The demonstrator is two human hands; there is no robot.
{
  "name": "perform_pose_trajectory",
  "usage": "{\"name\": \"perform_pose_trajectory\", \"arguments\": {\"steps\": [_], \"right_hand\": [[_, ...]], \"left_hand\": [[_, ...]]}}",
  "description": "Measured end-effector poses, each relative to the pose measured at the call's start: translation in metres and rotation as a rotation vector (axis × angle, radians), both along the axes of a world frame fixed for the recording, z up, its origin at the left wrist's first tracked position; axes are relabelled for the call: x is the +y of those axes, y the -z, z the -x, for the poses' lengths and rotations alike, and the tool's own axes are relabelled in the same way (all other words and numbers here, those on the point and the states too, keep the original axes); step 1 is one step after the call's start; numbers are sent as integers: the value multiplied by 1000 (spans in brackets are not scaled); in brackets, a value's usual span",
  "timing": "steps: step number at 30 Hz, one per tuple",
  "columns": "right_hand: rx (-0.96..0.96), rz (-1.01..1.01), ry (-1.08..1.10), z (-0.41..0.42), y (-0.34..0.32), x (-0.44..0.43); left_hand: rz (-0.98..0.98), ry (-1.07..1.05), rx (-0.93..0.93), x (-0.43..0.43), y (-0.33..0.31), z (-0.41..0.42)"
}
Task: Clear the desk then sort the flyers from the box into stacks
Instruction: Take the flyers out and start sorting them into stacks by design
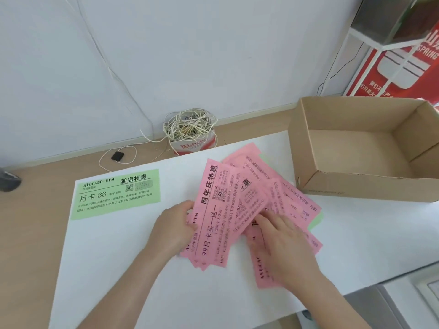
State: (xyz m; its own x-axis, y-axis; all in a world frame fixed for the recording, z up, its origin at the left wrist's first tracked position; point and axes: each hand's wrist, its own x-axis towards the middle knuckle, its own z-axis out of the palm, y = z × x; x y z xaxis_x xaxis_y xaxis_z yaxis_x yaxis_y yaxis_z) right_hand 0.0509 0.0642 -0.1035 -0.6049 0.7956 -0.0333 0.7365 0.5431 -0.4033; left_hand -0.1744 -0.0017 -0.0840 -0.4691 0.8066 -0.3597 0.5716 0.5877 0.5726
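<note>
Nearest the camera, two bare forearms reach in over a white sheet (118, 269) that covers the middle of the tan desk (28, 222). The left hand (173, 229) has its grip closed on the left edge of a fanned bunch of pink flyers (213, 210), fingers curled round the paper. The right hand (285, 243) lies flat on the same fan with its fingers straight, its grip released, pressing the sheets against the desk. The pink flyers overlap loosely at different angles in the centre of the white sheet, and a green edge (317, 219) peeks out from under them on the right. One green flyer (116, 193) lies alone and flat on the sheet, well to the left of the pink ones. An open cardboard box (356, 188) stands at the right, just beyond the fan. A tangle of cord (190, 127) sits at the back against the wall.
</note>
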Motion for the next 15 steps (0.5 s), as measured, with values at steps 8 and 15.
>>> {"name": "perform_pose_trajectory", "arguments": {"steps": [8, 15], "right_hand": [[-17, -52, -46, -7, 9, 29], [33, 134, -177, 45, -17, 13]], "left_hand": [[163, 206, 274, -21, -5, 28], [-2, 96, 424, -50, 5, 32]]}}
